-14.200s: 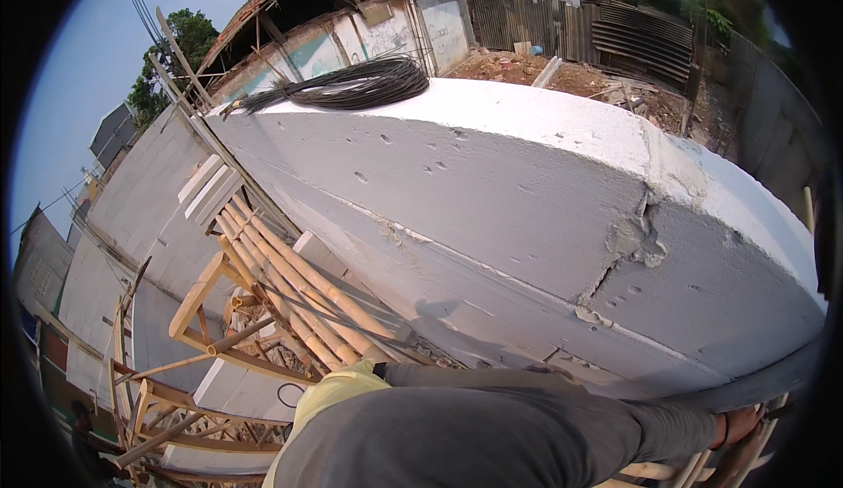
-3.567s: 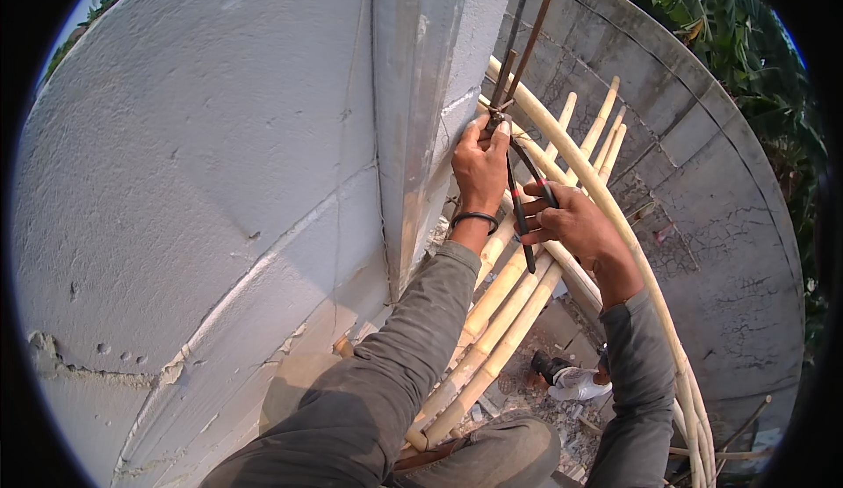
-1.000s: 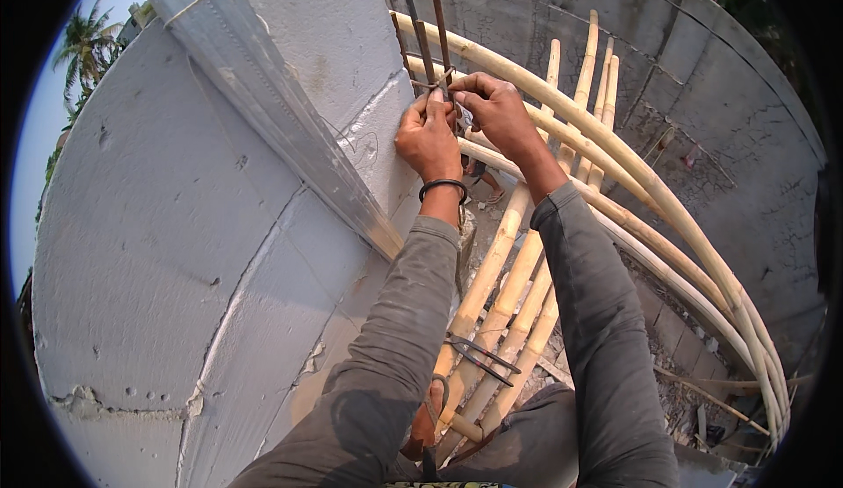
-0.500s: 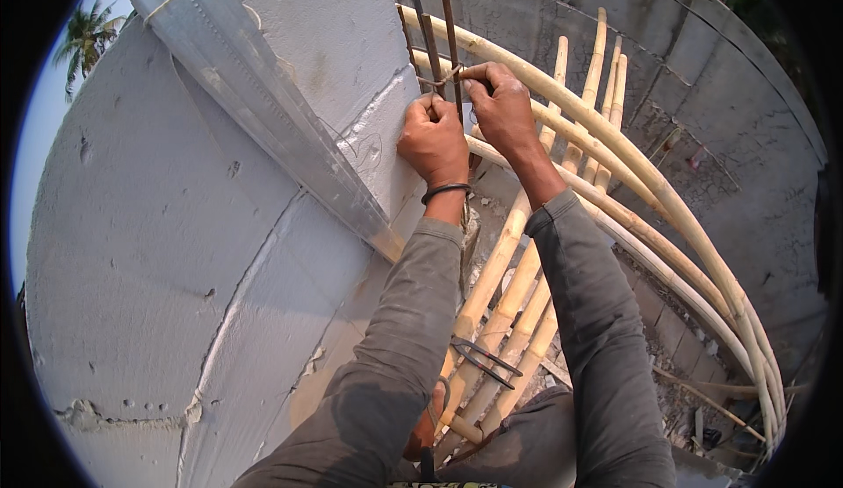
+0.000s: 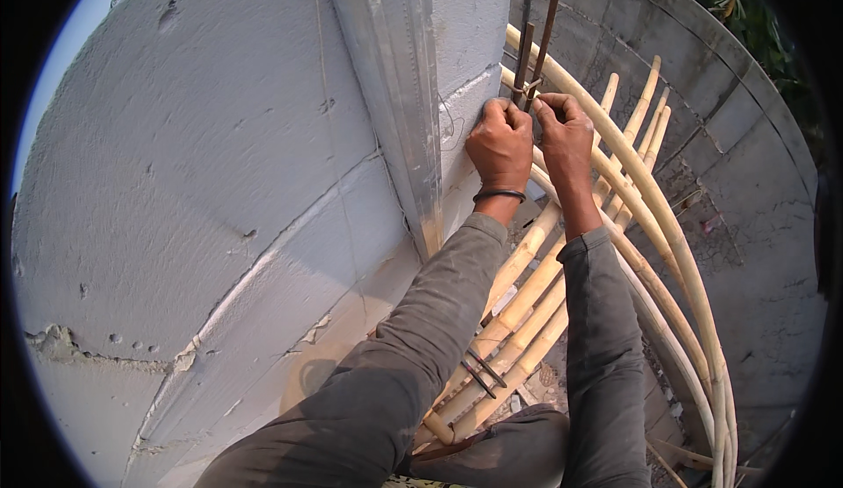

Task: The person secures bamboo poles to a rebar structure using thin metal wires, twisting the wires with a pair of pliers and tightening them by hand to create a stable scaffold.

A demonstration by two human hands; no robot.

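Note:
Two upright rusty rebars [image 5: 546, 27] rise beside the light-grey block wall, with a shorter bar [image 5: 524, 53] against them. A thin rusty wire [image 5: 530, 90] crosses the bars just above my fingers. My left hand [image 5: 502, 144] is closed at the bars' left side, knuckles up; what its fingertips hold is hidden. On the right side my right hand [image 5: 566, 132] pinches thumb and forefinger together at the wire's end. My left wrist wears a dark band [image 5: 499, 195].
A metal channel [image 5: 395, 93] leans on the block wall [image 5: 219, 137] at left. Bamboo poles [image 5: 536, 330] lie below my arms, with a dark two-handled tool [image 5: 481, 372] on them. Long curved poles [image 5: 680, 233] pass at right before a grey concrete wall [image 5: 755, 189].
The whole view has swung left, so bars, hands and poles now sit farther right in it. Both hands stay at the same crossing of bars and wire, fingers still closed.

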